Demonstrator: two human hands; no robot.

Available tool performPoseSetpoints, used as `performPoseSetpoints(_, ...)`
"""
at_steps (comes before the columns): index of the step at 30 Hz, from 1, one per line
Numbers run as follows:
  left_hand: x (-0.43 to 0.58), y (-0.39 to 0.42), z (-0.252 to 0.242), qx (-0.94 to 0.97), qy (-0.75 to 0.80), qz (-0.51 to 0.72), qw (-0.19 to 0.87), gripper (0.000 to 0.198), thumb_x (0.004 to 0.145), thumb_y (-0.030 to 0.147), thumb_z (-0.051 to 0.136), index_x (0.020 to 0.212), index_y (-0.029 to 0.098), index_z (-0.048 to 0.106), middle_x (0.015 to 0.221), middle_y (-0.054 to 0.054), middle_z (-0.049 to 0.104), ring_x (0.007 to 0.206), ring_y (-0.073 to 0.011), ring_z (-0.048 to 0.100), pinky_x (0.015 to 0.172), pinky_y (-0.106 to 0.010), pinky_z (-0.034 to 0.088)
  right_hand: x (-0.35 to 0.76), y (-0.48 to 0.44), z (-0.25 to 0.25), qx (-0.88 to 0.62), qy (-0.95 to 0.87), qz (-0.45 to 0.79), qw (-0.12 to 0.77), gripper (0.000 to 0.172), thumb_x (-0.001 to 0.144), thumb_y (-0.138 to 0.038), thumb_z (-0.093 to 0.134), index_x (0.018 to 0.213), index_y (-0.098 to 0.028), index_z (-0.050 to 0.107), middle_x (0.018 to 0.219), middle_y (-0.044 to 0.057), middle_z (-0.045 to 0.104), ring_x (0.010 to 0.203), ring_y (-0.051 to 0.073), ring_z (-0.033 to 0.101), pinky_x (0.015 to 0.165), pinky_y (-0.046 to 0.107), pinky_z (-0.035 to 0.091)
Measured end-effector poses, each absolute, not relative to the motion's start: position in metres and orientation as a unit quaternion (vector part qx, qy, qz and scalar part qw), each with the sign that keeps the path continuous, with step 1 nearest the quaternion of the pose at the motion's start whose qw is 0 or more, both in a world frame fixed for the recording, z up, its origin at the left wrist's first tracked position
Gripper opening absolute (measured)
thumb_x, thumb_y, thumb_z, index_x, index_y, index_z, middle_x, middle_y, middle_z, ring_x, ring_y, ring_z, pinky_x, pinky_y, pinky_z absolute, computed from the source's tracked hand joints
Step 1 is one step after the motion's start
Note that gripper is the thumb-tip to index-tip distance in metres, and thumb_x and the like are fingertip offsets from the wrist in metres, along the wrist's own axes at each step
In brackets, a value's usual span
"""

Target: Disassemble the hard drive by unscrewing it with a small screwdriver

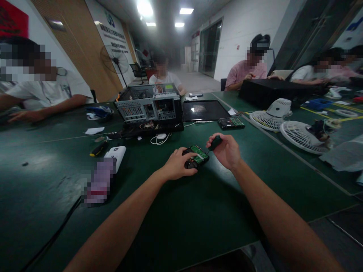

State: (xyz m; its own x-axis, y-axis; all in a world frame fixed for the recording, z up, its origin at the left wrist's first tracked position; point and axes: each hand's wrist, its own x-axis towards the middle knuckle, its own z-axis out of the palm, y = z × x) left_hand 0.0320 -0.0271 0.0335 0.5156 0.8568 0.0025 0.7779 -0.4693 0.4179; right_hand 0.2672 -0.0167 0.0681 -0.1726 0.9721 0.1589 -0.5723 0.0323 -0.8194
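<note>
A hard drive [199,154] with its green circuit board facing up rests on the green table in front of me. My left hand [178,164] grips it from the left, fingers over the far side and thumb along the near side. In my right hand [229,150] is a screwdriver with a dark handle [215,142], my fingers wrapped round it. Its thin shaft points down at the drive's right edge; I cannot make out whether the tip sits in a screw. Farther back lies a second drive-like part with a circuit board [231,122].
Beyond stands an opened computer case [150,107], with a black panel [205,110] beside it. A yellow-black screwdriver [99,149] and a phone-like device with a cable [102,175] lie left. White fan parts [303,136] sit right. Several people sit around the table.
</note>
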Motion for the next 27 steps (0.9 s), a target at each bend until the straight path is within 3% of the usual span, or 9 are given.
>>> performPoseSetpoints(6, 0.0316, -0.0274, 0.0338, 0.853, 0.476, 0.105, 0.184, 0.076, 0.080, 0.066, 0.070, 0.148, 0.041, 0.051, 0.158, -0.008, 0.034, 0.141, -0.0398, 0.038, 0.116, -0.057, 0.035, 0.2667, -0.0172, 0.0669, -0.247, -0.398, 0.657, 0.590, 0.013, 0.080, -0.036, 0.065, 0.085, -0.024, 0.065, 0.086, 0.004, 0.069, 0.087, 0.022, 0.064, 0.090, 0.042, 0.050)
performPoseSetpoints(12, 0.0309, -0.0269, 0.0319, 0.853, 0.477, 0.104, 0.183, 0.077, 0.079, 0.067, 0.070, 0.148, 0.042, 0.051, 0.157, -0.009, 0.033, 0.140, -0.0400, 0.039, 0.115, -0.057, 0.036, 0.2678, -0.0168, 0.0669, -0.235, -0.427, 0.655, 0.577, 0.020, 0.083, -0.040, 0.059, 0.084, -0.023, 0.070, 0.073, 0.002, 0.059, 0.072, 0.019, 0.057, 0.080, 0.038, 0.049)
performPoseSetpoints(18, 0.0307, -0.0248, 0.0289, 0.850, 0.481, 0.104, 0.187, 0.078, 0.078, 0.070, 0.070, 0.148, 0.041, 0.051, 0.158, -0.008, 0.033, 0.140, -0.0403, 0.039, 0.114, -0.059, 0.036, 0.2689, -0.0142, 0.0656, -0.230, -0.418, 0.655, 0.586, 0.030, 0.086, -0.046, 0.055, 0.084, -0.022, 0.072, 0.072, 0.003, 0.056, 0.071, 0.019, 0.054, 0.079, 0.039, 0.049)
performPoseSetpoints(27, 0.0301, -0.0247, 0.0301, 0.854, 0.476, 0.105, 0.185, 0.077, 0.079, 0.069, 0.069, 0.149, 0.041, 0.050, 0.158, -0.009, 0.032, 0.140, -0.0411, 0.039, 0.113, -0.058, 0.037, 0.2666, -0.0169, 0.0684, -0.237, -0.398, 0.658, 0.594, 0.010, 0.082, -0.033, 0.063, 0.081, -0.023, 0.066, 0.085, 0.004, 0.067, 0.085, 0.021, 0.061, 0.086, 0.039, 0.051)
